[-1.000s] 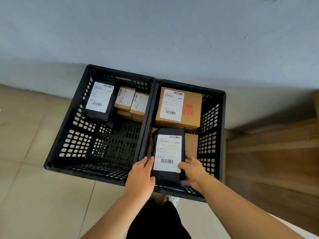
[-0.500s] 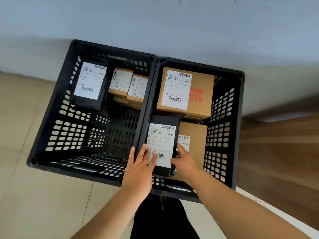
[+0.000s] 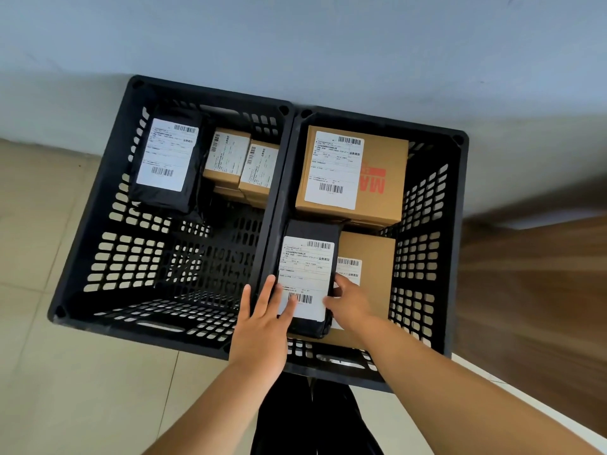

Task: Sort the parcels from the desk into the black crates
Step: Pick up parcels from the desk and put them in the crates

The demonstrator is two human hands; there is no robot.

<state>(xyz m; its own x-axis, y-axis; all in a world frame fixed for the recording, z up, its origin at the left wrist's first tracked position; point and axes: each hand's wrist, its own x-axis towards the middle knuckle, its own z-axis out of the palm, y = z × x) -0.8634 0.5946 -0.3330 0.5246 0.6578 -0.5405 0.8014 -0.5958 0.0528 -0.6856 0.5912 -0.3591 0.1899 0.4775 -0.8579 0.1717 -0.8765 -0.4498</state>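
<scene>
Two black crates stand side by side on the floor against the wall: the left crate point(image 3: 98, 244) and the right crate point(image 3: 453, 224). A black bag parcel with a white label point(image 3: 307, 270) lies in the right crate's near left part, partly over a brown box point(image 3: 374, 251). My left hand point(image 3: 262, 326) rests flat on the parcel's left edge and label. My right hand point(image 3: 349, 303) touches its right edge. A bigger brown box point(image 3: 387, 178) with red print fills the far part. The left crate holds another black bag parcel point(image 3: 167, 159) and two small brown boxes point(image 3: 241, 162).
A wooden desk side point(image 3: 532, 290) rises just right of the crates, with a white edge point(image 3: 512, 385) near my right forearm. The blue-grey wall point(image 3: 295, 44) runs behind. Beige floor tiles point(image 3: 65, 372) spread left and near. My dark trouser legs point(image 3: 315, 418) show below.
The black bag parcel has gone down from above the right crate's near rim into the crate, onto the brown box. My hands followed it and flattened; the view moved closer.
</scene>
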